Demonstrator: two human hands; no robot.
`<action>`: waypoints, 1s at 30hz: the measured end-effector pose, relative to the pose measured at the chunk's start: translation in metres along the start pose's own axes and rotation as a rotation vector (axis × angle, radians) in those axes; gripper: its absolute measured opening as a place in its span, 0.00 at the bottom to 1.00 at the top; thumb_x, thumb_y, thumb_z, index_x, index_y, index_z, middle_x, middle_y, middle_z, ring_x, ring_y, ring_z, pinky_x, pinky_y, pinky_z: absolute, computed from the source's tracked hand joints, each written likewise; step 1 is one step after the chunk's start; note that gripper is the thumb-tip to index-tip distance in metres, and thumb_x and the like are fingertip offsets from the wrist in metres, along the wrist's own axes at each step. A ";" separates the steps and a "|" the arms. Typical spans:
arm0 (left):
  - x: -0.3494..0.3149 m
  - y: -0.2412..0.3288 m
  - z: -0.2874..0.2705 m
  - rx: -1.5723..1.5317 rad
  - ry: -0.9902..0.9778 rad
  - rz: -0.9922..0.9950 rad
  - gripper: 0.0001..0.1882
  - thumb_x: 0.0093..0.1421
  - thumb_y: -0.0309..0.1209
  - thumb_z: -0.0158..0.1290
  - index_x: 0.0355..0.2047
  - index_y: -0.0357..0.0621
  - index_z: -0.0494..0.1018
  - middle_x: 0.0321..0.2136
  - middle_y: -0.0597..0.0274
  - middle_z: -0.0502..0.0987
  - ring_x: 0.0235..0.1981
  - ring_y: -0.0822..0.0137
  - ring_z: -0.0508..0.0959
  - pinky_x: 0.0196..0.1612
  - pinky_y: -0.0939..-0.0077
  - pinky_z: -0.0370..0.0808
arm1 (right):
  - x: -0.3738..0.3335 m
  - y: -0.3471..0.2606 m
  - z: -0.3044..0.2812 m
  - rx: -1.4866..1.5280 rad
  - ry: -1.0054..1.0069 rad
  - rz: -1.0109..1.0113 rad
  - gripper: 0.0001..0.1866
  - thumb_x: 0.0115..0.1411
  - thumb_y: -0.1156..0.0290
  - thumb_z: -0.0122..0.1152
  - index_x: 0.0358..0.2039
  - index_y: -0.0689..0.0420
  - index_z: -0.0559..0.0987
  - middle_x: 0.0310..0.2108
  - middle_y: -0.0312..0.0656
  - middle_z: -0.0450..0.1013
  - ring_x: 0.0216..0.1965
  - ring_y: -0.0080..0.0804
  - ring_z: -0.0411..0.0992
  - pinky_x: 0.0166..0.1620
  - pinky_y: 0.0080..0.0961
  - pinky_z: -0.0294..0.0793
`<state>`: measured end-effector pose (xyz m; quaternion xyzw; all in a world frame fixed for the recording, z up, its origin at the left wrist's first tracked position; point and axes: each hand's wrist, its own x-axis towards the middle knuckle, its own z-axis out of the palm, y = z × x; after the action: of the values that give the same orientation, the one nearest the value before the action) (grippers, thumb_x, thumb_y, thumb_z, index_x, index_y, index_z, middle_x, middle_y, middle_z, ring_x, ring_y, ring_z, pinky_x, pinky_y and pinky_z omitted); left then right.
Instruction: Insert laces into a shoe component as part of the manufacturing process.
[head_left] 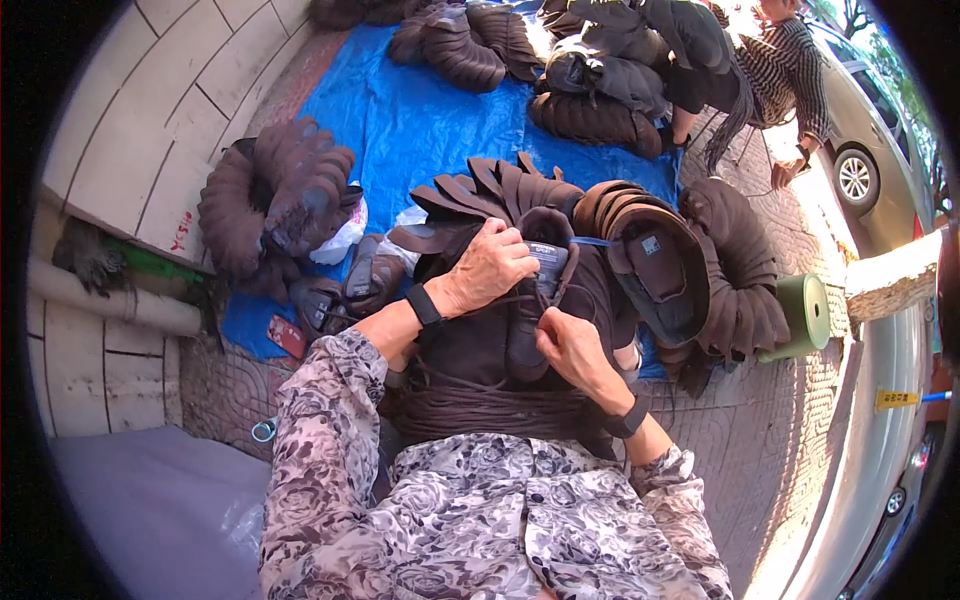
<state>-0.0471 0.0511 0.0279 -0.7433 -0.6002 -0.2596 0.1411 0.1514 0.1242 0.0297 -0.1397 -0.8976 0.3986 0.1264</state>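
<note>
A dark brown shoe [524, 335] rests on my lap, toe toward me, its tongue [547, 262] carrying a grey label. My left hand [490, 266] is closed above the shoe's left side; what its fingertips grip is hidden. At the right eyelet edge, my right hand [578, 350] pinches a thin dark shoelace. A bundle of dark laces [490, 408] lies across my lap. Just beyond the shoe fan several dark brown sole-shaped pieces [510, 190]. To the right, a curved row of nested shoe parts [660, 262] stands beside my leg.
A blue tarp [365, 110] bears more coiled rows of shoe parts [275, 200]. Two dark shoes [372, 280] sit at left near a red card [287, 336]. At right are a green roll [803, 315], a tree trunk [895, 278] and a parked car [875, 150]. A person in stripes [785, 75] is at far right.
</note>
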 end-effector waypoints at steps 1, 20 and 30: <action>0.001 0.000 0.000 -0.002 -0.037 -0.020 0.03 0.47 0.30 0.51 0.23 0.48 0.73 0.24 0.66 0.72 0.34 0.66 0.71 0.44 0.68 0.64 | -0.001 0.001 0.001 0.009 -0.011 -0.021 0.06 0.51 0.73 0.55 0.26 0.61 0.69 0.22 0.50 0.70 0.27 0.48 0.72 0.29 0.37 0.70; -0.001 0.003 0.001 -0.064 -0.077 -0.049 0.05 0.47 0.27 0.54 0.24 0.44 0.70 0.24 0.61 0.68 0.34 0.58 0.69 0.41 0.64 0.64 | -0.003 0.004 0.000 0.032 -0.012 -0.052 0.06 0.51 0.73 0.55 0.27 0.60 0.68 0.23 0.49 0.69 0.27 0.49 0.71 0.30 0.37 0.69; 0.004 0.006 0.001 0.137 -0.206 0.008 0.04 0.47 0.28 0.48 0.22 0.42 0.69 0.24 0.58 0.71 0.33 0.61 0.69 0.41 0.65 0.63 | -0.006 0.000 0.000 -0.008 -0.031 -0.077 0.06 0.51 0.73 0.55 0.26 0.60 0.67 0.23 0.49 0.69 0.27 0.49 0.70 0.30 0.38 0.69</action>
<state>-0.0401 0.0534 0.0294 -0.7570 -0.6249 -0.1396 0.1303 0.1571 0.1216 0.0287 -0.0994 -0.9057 0.3919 0.1275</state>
